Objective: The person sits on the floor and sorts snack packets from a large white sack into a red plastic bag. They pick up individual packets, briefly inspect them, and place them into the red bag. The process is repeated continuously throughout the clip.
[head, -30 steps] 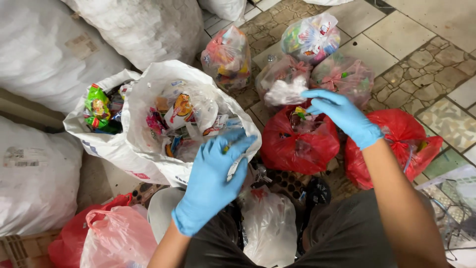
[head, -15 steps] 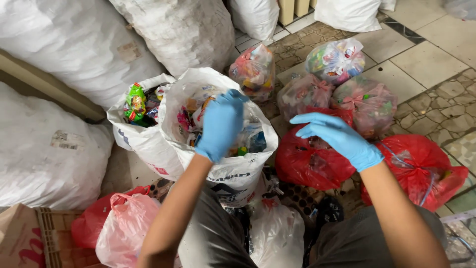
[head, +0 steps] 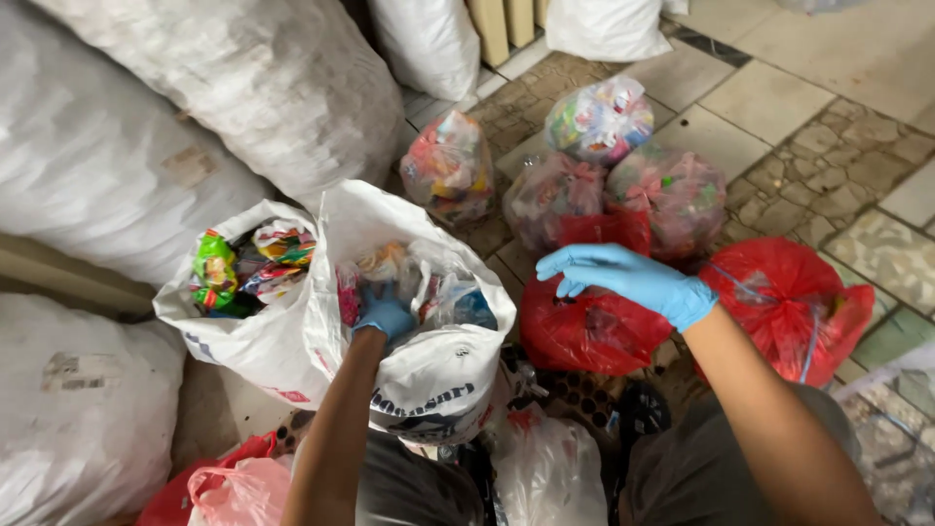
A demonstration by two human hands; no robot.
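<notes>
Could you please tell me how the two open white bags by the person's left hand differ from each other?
The nearer white bag has the left hand plunged into it among clear and pale wrappers; the farther white bag has no hand in it and shows bright green and multicoloured packets. The nearer one bears dark print on its side; the farther one shows only small marks. Both are open-topped plastic bags, touching side by side.

colourful wrappers [head: 248, 268] in white bag [head: 243, 341]

- The left hand [head: 385, 314], in a blue glove, is reaching down into an open white plastic bag [head: 429, 375] full of wrappers.
- The gloved right hand [head: 623, 278] is hovering open over a red bag [head: 584, 336].
- Another white bag [head: 248, 336] is sitting just left.
</notes>
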